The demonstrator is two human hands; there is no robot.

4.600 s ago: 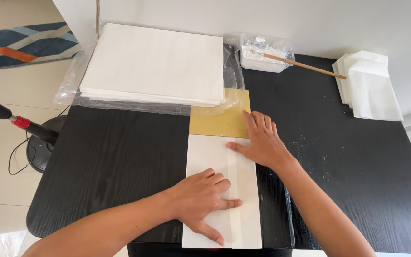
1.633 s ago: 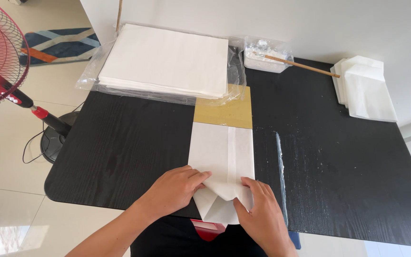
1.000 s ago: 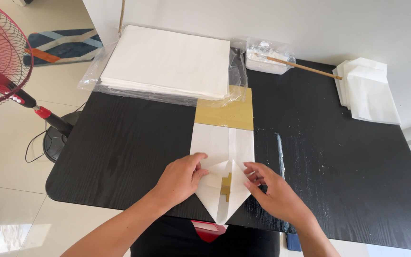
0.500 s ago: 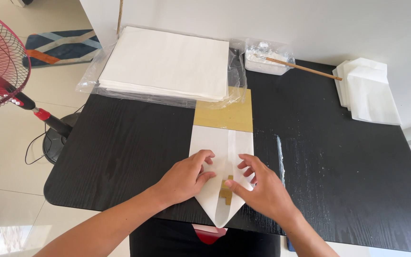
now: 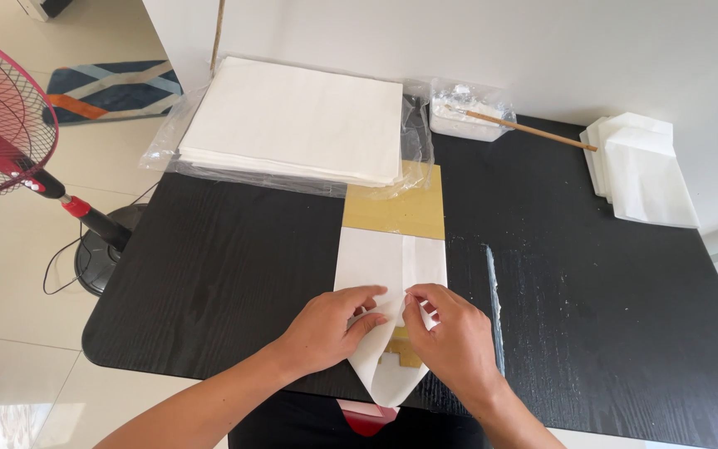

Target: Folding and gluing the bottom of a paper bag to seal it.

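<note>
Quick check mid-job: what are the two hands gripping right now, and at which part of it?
Both the left hand and the right hand press on the folded white paper, fingertips meeting at its centre seam near the pointed lower end. It lies flat, not lifted.

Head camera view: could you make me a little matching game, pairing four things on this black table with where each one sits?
Things:
1 stack of white sheets
2 clear tub with a stick
3 pile of folded white bags
4 folded white paper

Places:
A far right edge of the table
B under both hands
C back left, on clear plastic wrap
D back middle, by the wall

Pairs: 1-C, 2-D, 3-A, 4-B
</note>
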